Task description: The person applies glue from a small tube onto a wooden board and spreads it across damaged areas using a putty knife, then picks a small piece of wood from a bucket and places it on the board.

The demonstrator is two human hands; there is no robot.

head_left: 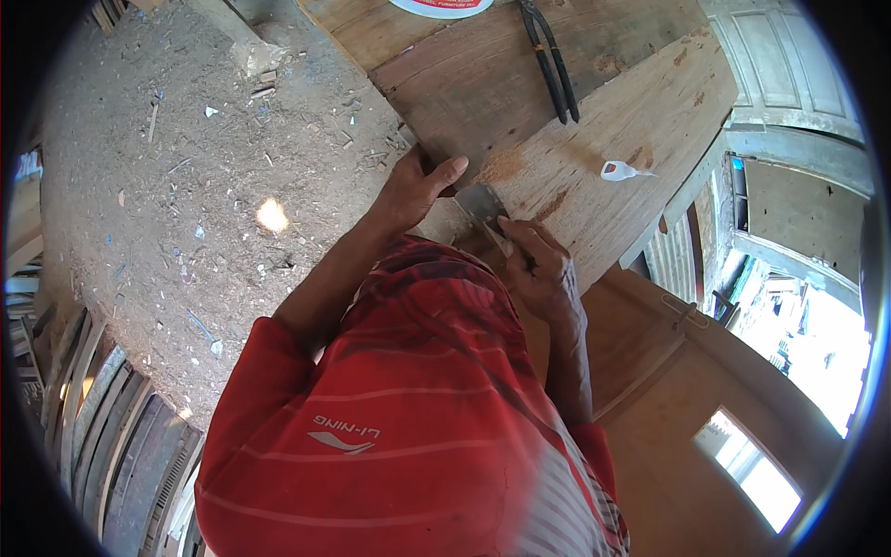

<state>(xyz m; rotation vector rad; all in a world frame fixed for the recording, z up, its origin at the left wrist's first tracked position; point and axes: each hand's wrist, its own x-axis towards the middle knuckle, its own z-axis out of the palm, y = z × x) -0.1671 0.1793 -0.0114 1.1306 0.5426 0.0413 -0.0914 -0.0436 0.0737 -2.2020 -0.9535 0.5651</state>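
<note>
Black pincers [554,70], a small white tube [618,171], and a sawdust-strewn floor [186,186].

**Wooden panel and what lies on it**

The pale wooden panel [594,139] carries dark pincers [554,65] near its far edge — a small white tube [620,171] lies right of them, a round white lid [442,6] beyond to their left.

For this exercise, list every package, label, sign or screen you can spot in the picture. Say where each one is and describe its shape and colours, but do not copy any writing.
Round lid or tub: top edge, on the wooden board; white with a red band, mostly cut off.
Small sachet: on the board, right of the hands; white, torn, with a red spot.
Shirt logo: on the red striped shirt, low centre; white mark.
No signs or screens.
</note>
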